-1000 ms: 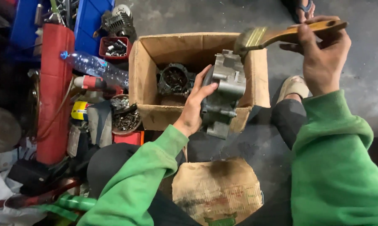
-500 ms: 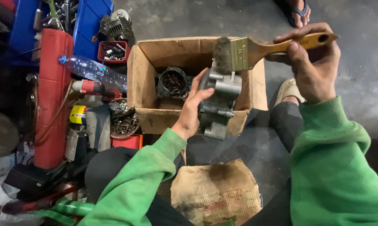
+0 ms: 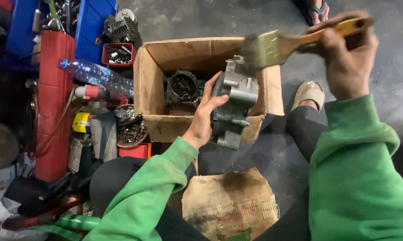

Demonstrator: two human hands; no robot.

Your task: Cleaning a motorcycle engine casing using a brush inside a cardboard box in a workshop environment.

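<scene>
Grey cast-metal engine part (image 3: 234,105), lumpy and greasy, gripped upright in the left hand (image 3: 204,117), fingers curled round its near side, at the front edge of an open cardboard box (image 3: 152,85). Flat paintbrush (image 3: 290,43) with a yellow wooden handle clenched in the right hand (image 3: 344,58), bristles just above the part's top. Dark round metal piece (image 3: 182,89) inside the box. Bare grey concrete floor (image 3: 389,89) beneath; clear plastic bottle (image 3: 94,76) and red cylinder (image 3: 54,102) to the left.

Your paintbrush (image 3: 273,47) bristles motion-blurred at twelve o'clock, your left hand (image 3: 206,116) hiding the metal engine part's (image 3: 235,105) near face, sandalled foot (image 3: 315,9) cut off at one o'clock, small parts in the red tray (image 3: 116,53) too tiny to identify
</scene>
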